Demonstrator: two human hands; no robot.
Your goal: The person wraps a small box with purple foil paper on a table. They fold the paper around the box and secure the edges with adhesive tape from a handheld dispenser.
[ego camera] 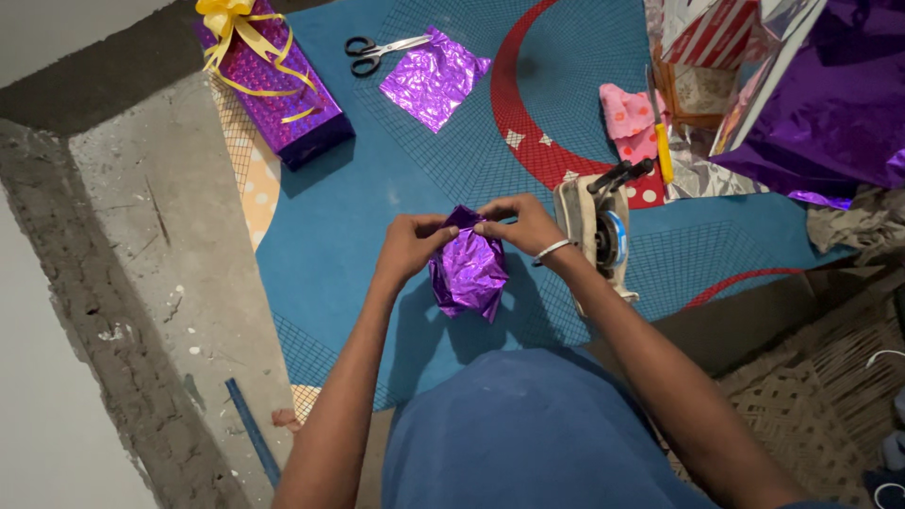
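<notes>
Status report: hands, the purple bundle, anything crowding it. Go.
Left hand and right hand both pinching purple foil bundle at its top. Tape dispenser close beside right wrist.

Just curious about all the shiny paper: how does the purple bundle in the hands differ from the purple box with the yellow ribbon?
The crinkled purple foil bundle is lumpy and bare, pinched by both hands; the long purple foil-wrapped box is crisp-edged, tied with a yellow ribbon bow, and lies untouched on the blue mat. Both are glossy purple.
</notes>
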